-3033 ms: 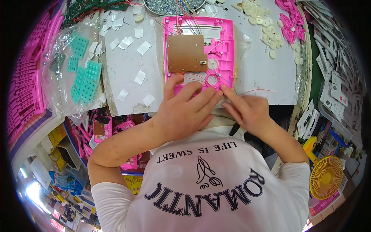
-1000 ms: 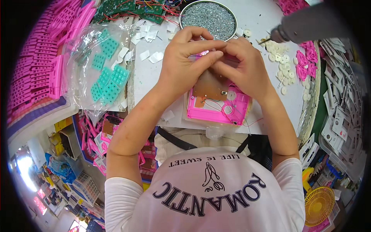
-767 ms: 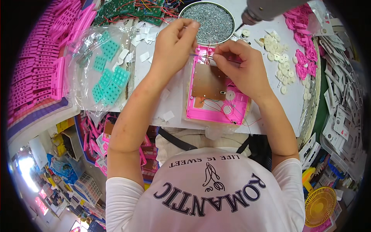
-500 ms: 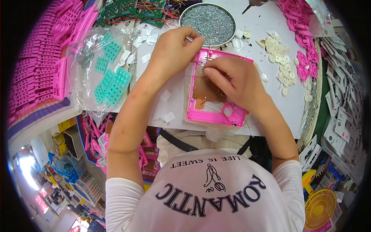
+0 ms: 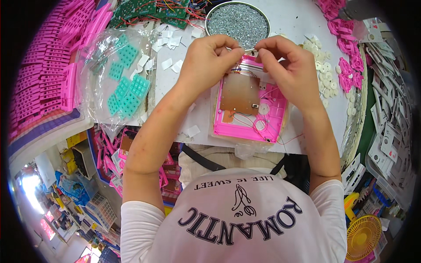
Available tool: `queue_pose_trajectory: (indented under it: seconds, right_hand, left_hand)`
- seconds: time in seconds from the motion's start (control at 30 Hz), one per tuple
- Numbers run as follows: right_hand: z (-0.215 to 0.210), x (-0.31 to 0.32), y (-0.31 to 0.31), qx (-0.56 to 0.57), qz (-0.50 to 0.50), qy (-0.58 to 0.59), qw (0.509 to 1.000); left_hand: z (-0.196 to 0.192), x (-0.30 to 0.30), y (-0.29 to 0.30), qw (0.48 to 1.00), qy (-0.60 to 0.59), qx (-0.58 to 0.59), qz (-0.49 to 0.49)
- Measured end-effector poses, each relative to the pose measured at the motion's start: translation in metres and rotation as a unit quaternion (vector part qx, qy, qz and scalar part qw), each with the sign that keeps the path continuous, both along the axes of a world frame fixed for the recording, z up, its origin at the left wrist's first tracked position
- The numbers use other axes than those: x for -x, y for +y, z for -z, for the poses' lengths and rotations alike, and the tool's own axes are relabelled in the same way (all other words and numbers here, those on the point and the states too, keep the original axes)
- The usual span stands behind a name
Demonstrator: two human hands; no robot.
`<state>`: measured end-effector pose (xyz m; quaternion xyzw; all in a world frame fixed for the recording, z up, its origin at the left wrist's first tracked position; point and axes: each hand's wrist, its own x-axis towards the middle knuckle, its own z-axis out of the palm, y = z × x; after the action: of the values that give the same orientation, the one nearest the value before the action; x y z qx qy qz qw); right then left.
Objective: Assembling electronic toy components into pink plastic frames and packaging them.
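Observation:
A pink plastic case lies open on the white table, tilted a little, with a brown circuit board and thin red wires inside. My left hand is at the case's far edge, thumb and forefinger pinched together. Across from it, my right hand has thumb and forefinger brought close at the far right of that edge. Whatever lies between the fingertips of each hand is too small to make out. Thin wires run across the case just below the left fingertips. A small white disc sits beside the board.
Just beyond the case stands a round bowl of small screws. Left are teal keypads in a clear bag, stacked pink parts and green circuit boards. White discs and pink pieces lie right. A grey blurred object is far right.
My right hand has moved from over the board up to the case's far right edge, uncovering the board. My left hand shifted slightly right and down. A dark tool tip has left the top edge.

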<state>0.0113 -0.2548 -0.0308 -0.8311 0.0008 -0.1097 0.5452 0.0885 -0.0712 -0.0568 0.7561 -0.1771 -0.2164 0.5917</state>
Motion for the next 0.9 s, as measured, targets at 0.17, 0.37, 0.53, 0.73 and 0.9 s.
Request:
queue_pose_trajectory:
  seconds: [0.17, 0.37, 0.53, 0.73, 0.9]
  right_hand:
    - [0.005, -0.003, 0.002, 0.091, -0.037, 0.022, 0.995]
    - [0.012, -0.005, 0.013, 0.08, -0.046, 0.07, 0.993]
    - [0.017, -0.008, 0.014, -0.002, -0.049, 0.101, 0.994]
    - [0.019, -0.013, 0.02, -0.009, -0.064, 0.115, 0.991]
    - [0.022, -0.013, 0.02, 0.039, -0.103, 0.085, 0.99]
  left_hand:
    - [-0.011, -0.009, 0.007, 0.993, 0.116, 0.033, 0.015]
    - [-0.009, -0.016, 0.009, 0.999, -0.02, -0.017, 0.048]
    - [-0.03, -0.009, 0.005, 0.997, 0.074, 0.002, 0.018]
    - [-0.032, 0.0, 0.004, 0.988, -0.108, -0.108, -0.014]
    - [-0.04, 0.003, 0.002, 0.973, -0.172, -0.154, -0.026]
